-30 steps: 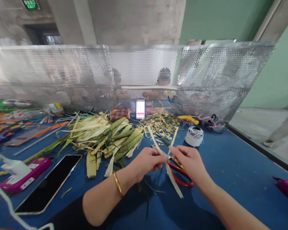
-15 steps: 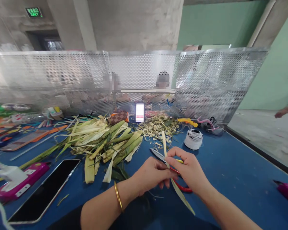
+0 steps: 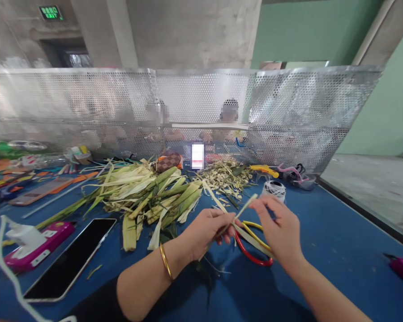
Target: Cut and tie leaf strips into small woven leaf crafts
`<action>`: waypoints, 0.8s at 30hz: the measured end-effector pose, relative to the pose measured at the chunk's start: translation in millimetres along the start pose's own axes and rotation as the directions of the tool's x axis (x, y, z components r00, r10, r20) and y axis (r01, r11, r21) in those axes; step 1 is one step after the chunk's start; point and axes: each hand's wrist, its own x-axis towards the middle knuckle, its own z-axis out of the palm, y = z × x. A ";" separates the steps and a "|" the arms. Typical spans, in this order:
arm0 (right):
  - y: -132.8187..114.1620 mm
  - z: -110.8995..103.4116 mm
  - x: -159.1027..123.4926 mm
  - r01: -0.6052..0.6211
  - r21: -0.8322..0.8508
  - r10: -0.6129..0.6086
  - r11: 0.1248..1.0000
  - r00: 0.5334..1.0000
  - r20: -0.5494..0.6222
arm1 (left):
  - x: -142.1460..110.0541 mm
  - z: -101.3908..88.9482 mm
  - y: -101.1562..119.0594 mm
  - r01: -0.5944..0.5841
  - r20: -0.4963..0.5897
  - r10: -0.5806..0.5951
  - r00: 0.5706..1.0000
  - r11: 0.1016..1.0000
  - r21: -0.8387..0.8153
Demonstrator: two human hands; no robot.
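Note:
My left hand (image 3: 206,230), with a gold bangle at the wrist, pinches narrow corn husk strips where they cross. One pale husk strip (image 3: 246,208) runs from there up to my right hand (image 3: 282,228), whose thumb and fingertips close on its end. Another strip (image 3: 215,194) reaches away toward the pile, and a wider green strip (image 3: 253,241) slants down to the right. Under the hands lie scissors (image 3: 251,258) with one red and one yellow handle loop; their blades are mostly hidden by my left hand.
A heap of corn husks (image 3: 168,192) lies left of centre, with cut husk bits (image 3: 230,176) behind. White twine (image 3: 274,190) stands beyond my right hand. On the left are a phone (image 3: 70,261) and a magenta power strip (image 3: 42,248). A perforated metal screen (image 3: 201,94) crosses the back.
My right hand has moved right and slightly up, drawing a strip end sideways from the left hand. The upright strip now leans left. The scissors' handles show more fully.

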 end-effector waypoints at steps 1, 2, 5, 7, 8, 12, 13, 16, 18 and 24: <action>0.7 -0.3 1.8 -0.091 0.026 0.091 0.995 0.996 0.024 | 1.1 -1.5 0.4 -0.002 -0.001 0.002 1.000 0.999 -0.039; 1.4 0.4 2.9 -0.192 0.066 0.185 0.979 0.978 0.097 | 1.8 -2.4 0.6 -0.002 0.002 0.002 1.000 0.998 -0.068; 2.9 6.9 1.9 -0.476 0.239 0.330 0.847 0.821 0.465 | 1.7 -1.5 -0.6 0.020 0.010 -0.019 1.000 0.996 -0.089; 2.7 11.4 -1.5 -0.621 0.332 0.347 0.710 0.718 0.603 | 0.8 0.9 -2.8 0.045 0.010 -0.044 0.999 0.996 -0.075; 2.3 13.0 -3.4 -0.667 0.360 0.364 0.652 0.692 0.624 | 0.5 2.2 -3.9 0.056 0.012 -0.055 0.998 0.996 -0.066; 0.7 15.9 -8.7 -0.648 0.416 0.407 0.638 0.742 0.532 | 0.3 5.6 -7.5 0.081 0.026 -0.080 0.996 0.996 -0.035; 0.9 16.3 -9.1 -0.620 0.413 0.404 0.667 0.767 0.499 | 0.4 6.1 -7.9 0.081 0.034 -0.080 0.996 0.996 -0.030; 2.5 16.4 -8.3 -0.513 0.322 0.384 0.795 0.838 0.388 | 0.8 6.8 -8.5 0.069 0.029 -0.068 0.997 0.997 -0.040; 3.1 13.8 -6.3 -0.373 0.217 0.313 0.902 0.912 0.265 | 1.7 5.8 -8.7 0.047 0.003 -0.047 0.999 0.995 -0.085; -4.5 1.6 -6.0 0.130 -0.049 -0.131 0.990 0.991 -0.027 | 9.4 -2.4 -7.4 -0.058 -0.103 0.025 0.994 0.943 -0.328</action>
